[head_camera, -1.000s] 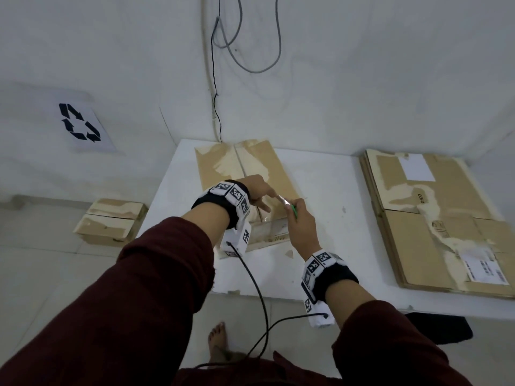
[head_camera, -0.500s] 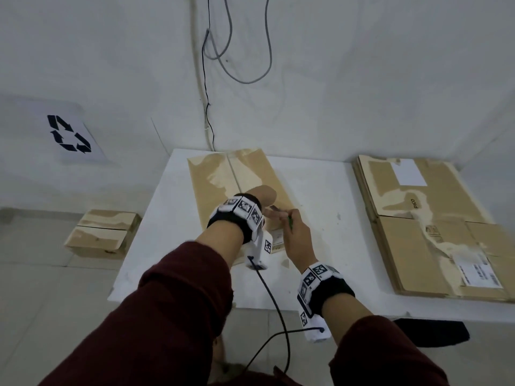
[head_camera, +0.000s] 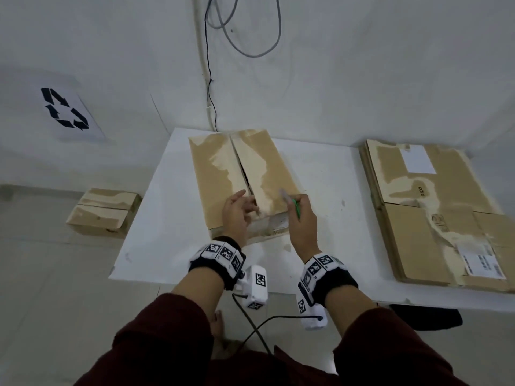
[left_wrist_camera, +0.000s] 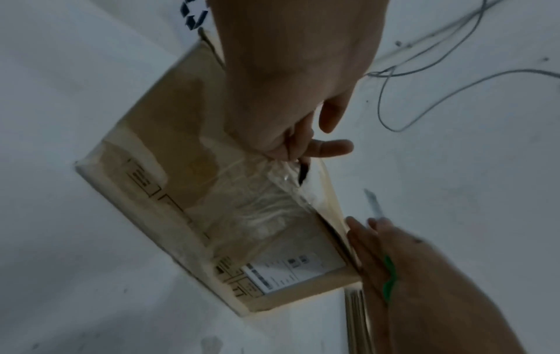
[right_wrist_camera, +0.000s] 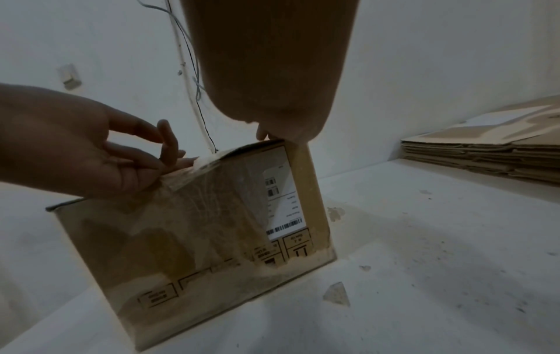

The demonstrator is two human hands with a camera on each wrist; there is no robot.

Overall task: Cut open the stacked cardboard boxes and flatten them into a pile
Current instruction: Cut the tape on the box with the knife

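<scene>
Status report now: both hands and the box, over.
Left hand open, fingers at top seam. Right hand grips green-handled cutter. Brown cardboard box on white table, seam slit, not flattened. Nothing in the way.

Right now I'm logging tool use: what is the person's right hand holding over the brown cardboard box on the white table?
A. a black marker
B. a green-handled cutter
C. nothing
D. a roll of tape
B: the right hand grips a green-handled cutter over the brown cardboard box, blade pointing up.

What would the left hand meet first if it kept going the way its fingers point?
Probably the box: the left hand already reaches its top near the seam; contact unclear.
</scene>
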